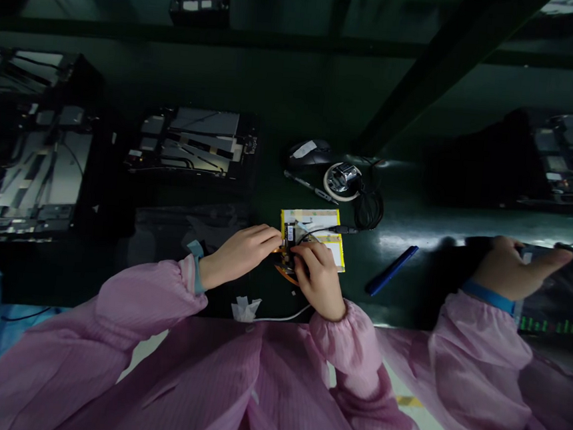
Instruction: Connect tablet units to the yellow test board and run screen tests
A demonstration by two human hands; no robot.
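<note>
Our left hand [240, 254] and right hand [318, 278] both have their fingers curled tight, pinching a small part [287, 250] at the near left corner of the yellow pack [315, 227]. A blue pen [392, 270] lies right of the pack, and a co-worker's hand [507, 269] is farther right.

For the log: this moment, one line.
left hand: pinching orange flex cable | right hand: on small board | yellow-edged pack: flat on bench
</note>
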